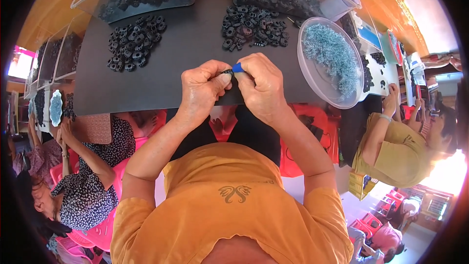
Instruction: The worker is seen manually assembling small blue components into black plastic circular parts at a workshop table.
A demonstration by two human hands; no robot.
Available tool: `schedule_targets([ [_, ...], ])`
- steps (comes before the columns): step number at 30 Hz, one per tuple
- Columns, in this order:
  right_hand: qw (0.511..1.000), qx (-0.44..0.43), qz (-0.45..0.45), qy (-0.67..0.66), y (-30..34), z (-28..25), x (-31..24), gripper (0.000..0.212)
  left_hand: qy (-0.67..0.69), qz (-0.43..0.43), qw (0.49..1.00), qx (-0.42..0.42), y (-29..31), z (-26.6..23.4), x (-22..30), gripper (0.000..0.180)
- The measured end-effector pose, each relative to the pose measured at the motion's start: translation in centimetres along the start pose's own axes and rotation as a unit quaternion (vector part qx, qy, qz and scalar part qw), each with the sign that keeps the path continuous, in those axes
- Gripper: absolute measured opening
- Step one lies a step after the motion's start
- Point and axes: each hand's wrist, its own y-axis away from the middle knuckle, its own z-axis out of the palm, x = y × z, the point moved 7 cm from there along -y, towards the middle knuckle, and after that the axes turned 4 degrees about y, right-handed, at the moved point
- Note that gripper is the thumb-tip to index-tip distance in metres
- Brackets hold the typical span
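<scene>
Head view: left hand (201, 84) pinches a small black part (227, 72); what the curled right hand (261, 82) grips, I cannot tell. Loose pinching could drop it.

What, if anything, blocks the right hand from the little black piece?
Nothing visible but the blue cover on a fingertip of the right hand. The left hand holds the black piece close beside it.

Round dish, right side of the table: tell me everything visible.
Shallow round dish, translucent, seemingly plastic, with a raised rim. It lies open, base down, towards the dark table's right end, holding a loose heap of small pale-blue coils; part of its floor is bare. The wearer's right hand is apart from it.
</scene>
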Motion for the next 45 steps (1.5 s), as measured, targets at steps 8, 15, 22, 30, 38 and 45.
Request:
schedule_targets([
  [8, 0.97, 0.014, 0.22, -0.104, 2.4, -0.7, 3.5, 0.019, -0.385, 0.213, 0.896, -0.064, -1.8, 0.1, 4.2, 0.011],
  [15, 0.964, 0.079, 0.237, -0.088, 3.2, -3.5, 5.9, 0.016, -0.683, 0.388, 0.586, -0.2, -0.7, 4.8, 4.0, 0.01],
  [22, 0.982, 0.13, 0.106, 0.082, 1.7, -5.2, 4.9, 0.016, -0.663, 0.453, 0.557, -0.212, 0.0, 4.8, 3.0, 0.012],
  [30, 0.962, 0.086, -0.009, 0.258, -0.8, -3.3, 4.1, 0.017, -0.639, 0.524, 0.531, -0.186, 1.1, 5.3, 2.3, 0.011],
  [38, 0.945, 0.015, -0.014, 0.327, -0.6, -1.7, 5.3, 0.014, -0.487, 0.408, 0.746, -0.198, -1.0, 2.1, 3.5, 0.02],
  [45, 0.944, 0.018, -0.025, 0.327, -0.5, -1.9, 5.7, 0.011, -0.216, 0.022, 0.954, -0.205, -2.9, -0.8, 2.8, 0.016],
])
